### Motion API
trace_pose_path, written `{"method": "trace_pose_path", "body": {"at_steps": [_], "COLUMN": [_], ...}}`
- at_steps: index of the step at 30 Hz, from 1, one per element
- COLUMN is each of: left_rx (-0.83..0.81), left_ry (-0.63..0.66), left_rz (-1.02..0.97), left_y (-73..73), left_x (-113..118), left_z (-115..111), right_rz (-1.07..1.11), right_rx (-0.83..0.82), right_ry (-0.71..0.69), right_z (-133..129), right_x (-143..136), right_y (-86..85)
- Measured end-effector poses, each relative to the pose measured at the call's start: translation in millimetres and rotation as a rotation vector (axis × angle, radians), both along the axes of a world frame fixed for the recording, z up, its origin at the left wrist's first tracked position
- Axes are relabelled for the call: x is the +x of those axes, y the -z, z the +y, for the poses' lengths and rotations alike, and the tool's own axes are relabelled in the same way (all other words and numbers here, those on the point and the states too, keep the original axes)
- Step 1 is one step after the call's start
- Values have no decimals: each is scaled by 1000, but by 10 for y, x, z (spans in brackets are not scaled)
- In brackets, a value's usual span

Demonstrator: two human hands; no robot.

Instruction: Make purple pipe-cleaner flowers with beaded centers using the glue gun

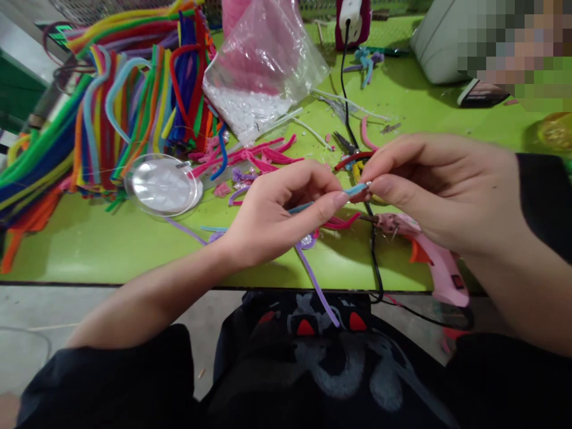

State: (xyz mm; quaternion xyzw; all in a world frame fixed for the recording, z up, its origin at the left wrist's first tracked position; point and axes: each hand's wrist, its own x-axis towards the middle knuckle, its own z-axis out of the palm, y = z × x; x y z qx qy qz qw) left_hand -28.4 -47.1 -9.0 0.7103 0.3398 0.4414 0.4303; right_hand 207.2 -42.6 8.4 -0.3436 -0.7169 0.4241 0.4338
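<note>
My left hand (286, 211) pinches a light blue pipe cleaner (356, 190) between thumb and forefinger. At its free end, my right hand (429, 185) closes its thumb and forefinger on something small and whitish, too small to make out. Beneath my right hand lies a pink glue gun (440, 268), its nozzle pointing left. A purple pipe cleaner (316, 286) hangs over the table's front edge below my left hand, near a purple piece with white beads (307, 240). Behind the fingertips are pliers (346, 145) and a dark red pipe cleaner (351, 159).
Bundles of coloured pipe cleaners (129, 113) fill the left of the green table (89, 250). A clear spool (163, 186) lies before them. At the back stands a plastic bag of white beads (254, 110). A black cord (345, 89) runs down the middle. Part of a person shows back right.
</note>
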Motion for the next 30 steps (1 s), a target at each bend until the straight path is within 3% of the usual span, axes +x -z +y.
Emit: {"method": "trace_pose_path", "body": {"at_steps": [30], "left_rx": [24], "left_ry": [2], "left_rz": [13], "left_y": [-37], "left_x": [9], "left_z": [-6], "right_rz": [-153], "right_rx": [191], "right_ry": [23], "right_z": [-34], "right_x": [23], "right_y": [-54]}}
